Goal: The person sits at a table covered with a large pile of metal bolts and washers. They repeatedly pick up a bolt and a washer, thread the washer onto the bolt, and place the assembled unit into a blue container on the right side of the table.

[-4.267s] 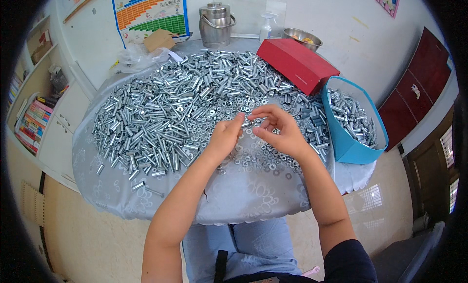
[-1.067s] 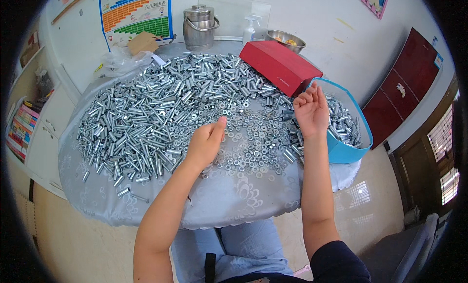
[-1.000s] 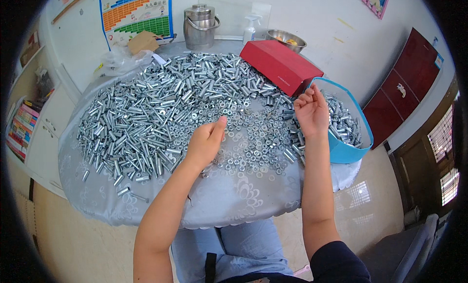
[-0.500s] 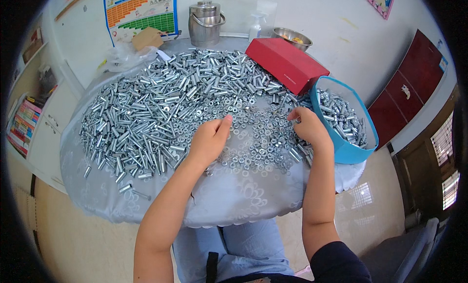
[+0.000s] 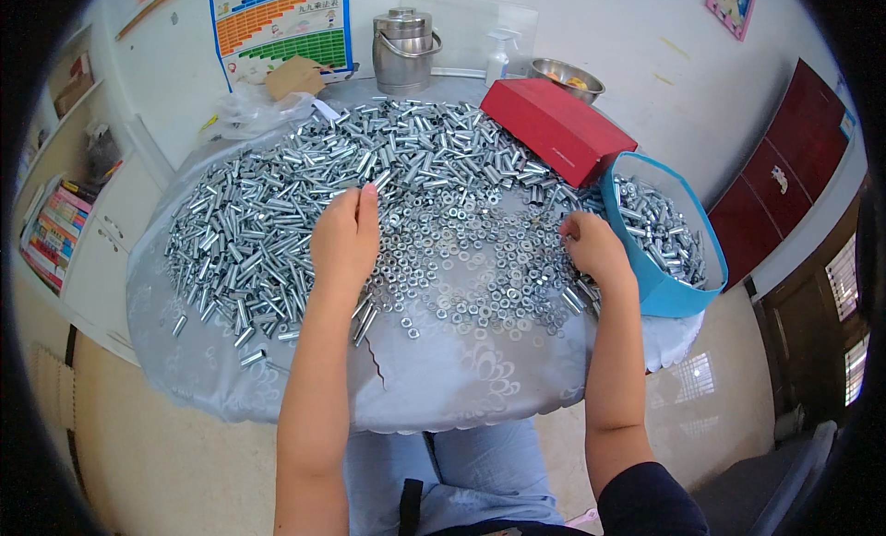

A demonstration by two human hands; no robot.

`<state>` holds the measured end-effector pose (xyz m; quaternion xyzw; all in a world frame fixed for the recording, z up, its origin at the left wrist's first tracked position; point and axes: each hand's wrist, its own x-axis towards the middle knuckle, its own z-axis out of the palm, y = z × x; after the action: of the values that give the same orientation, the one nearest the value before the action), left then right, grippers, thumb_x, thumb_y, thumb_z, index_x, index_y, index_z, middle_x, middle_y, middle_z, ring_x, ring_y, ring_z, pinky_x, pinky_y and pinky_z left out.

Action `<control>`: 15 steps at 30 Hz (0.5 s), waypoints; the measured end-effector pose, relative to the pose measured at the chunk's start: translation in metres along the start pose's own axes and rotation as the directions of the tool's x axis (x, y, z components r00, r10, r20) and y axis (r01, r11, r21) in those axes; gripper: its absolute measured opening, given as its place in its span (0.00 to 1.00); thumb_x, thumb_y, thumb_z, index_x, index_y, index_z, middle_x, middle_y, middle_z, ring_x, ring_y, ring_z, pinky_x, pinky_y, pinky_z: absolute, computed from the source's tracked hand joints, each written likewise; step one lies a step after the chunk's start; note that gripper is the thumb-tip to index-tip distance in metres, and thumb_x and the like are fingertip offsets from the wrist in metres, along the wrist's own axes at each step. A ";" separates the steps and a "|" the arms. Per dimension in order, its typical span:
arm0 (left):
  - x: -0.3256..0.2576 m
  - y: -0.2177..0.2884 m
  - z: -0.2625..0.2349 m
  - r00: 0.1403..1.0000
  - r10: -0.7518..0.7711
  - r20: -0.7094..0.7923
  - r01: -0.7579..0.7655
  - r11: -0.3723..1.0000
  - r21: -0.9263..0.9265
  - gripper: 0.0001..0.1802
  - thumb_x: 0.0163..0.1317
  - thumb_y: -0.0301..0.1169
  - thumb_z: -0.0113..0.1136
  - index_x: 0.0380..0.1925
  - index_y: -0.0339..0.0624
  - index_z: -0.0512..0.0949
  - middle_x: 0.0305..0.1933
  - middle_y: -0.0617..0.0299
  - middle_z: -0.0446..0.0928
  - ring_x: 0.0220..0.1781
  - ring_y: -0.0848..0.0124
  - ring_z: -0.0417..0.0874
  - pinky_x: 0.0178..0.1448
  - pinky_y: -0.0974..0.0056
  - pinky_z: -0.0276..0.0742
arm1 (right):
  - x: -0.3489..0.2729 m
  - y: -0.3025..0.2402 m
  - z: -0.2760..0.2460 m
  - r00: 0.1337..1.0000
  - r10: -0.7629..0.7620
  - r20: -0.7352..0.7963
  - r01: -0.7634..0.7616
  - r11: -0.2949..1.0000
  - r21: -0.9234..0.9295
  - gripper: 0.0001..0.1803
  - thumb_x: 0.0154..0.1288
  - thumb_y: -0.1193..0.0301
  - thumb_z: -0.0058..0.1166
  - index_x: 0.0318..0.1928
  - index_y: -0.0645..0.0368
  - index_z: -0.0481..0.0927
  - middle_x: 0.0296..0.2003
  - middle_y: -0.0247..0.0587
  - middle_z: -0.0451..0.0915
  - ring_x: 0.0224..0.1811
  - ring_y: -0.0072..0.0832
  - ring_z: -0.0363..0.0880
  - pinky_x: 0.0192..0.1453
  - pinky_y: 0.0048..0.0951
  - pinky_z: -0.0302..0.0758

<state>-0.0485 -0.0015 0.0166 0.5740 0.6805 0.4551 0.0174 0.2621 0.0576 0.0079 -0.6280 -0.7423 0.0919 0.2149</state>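
Note:
My left hand (image 5: 345, 239) is closed over the right part of a heap of silvery metal sleeves (image 5: 249, 227), thumb against the curled fingers. One bright sleeve (image 5: 380, 181) lies right at its thumb tip; whether it is gripped I cannot tell. Beside the blue box, my right hand (image 5: 598, 246) is pinched, with its fingertips over loose nuts and washers (image 5: 521, 259). Anything between those fingertips is too small to make out. Between the hands, nuts and washers lie scattered on the grey tablecloth (image 5: 434, 370).
The open blue box (image 5: 660, 291) at the right holds more metal fasteners (image 5: 657, 232). Behind it lies a red box (image 5: 558, 130). A steel pot (image 5: 403, 52), a spray bottle (image 5: 497, 58) and a metal bowl (image 5: 591, 91) stand along the back. Plastic wrapping (image 5: 254, 112) lies at back left.
My left hand has moved left and farther away, from the nuts to the edge of the sleeve heap. The right hand has stayed near the blue box. The whole view has shifted slightly.

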 end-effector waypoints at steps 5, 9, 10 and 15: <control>0.003 -0.024 -0.003 0.988 0.151 0.042 -0.156 0.964 0.214 0.13 0.62 0.35 0.46 0.31 0.37 0.75 0.30 0.49 0.75 0.33 0.52 0.75 0.37 0.55 0.70 | -0.001 -0.032 0.012 0.947 -0.245 -0.209 0.312 0.861 0.402 0.13 0.47 0.82 0.54 0.37 0.63 0.76 0.34 0.43 0.79 0.39 0.39 0.76 0.44 0.35 0.71; -0.001 -0.037 -0.006 0.980 0.042 0.194 -0.111 0.927 0.357 0.07 0.54 0.26 0.52 0.34 0.41 0.76 0.32 0.53 0.76 0.37 0.54 0.76 0.42 0.53 0.71 | -0.006 -0.052 0.026 0.888 -0.382 -0.256 0.452 0.832 0.323 0.12 0.48 0.82 0.53 0.37 0.61 0.76 0.34 0.41 0.79 0.41 0.36 0.74 0.46 0.33 0.70; -0.002 -0.036 -0.008 0.969 -0.003 0.247 -0.097 0.914 0.393 0.11 0.51 0.23 0.53 0.36 0.43 0.76 0.35 0.53 0.77 0.40 0.54 0.76 0.45 0.54 0.71 | -0.009 -0.058 0.026 0.897 -0.375 -0.234 0.437 0.832 0.342 0.12 0.48 0.82 0.53 0.37 0.60 0.76 0.34 0.41 0.78 0.40 0.36 0.74 0.46 0.33 0.70; -0.002 -0.047 -0.003 0.975 0.066 0.211 -0.158 0.878 0.453 0.12 0.49 0.25 0.56 0.37 0.44 0.76 0.39 0.55 0.76 0.44 0.56 0.74 0.47 0.55 0.70 | -0.014 -0.069 0.031 0.886 -0.405 -0.225 0.462 0.802 0.377 0.11 0.52 0.80 0.53 0.39 0.60 0.75 0.34 0.43 0.78 0.36 0.36 0.75 0.40 0.32 0.72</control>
<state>-0.0855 -0.0013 -0.0128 0.6404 0.7306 0.2219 -0.0831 0.1883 0.0342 0.0051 -0.3846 -0.8127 0.1557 0.4090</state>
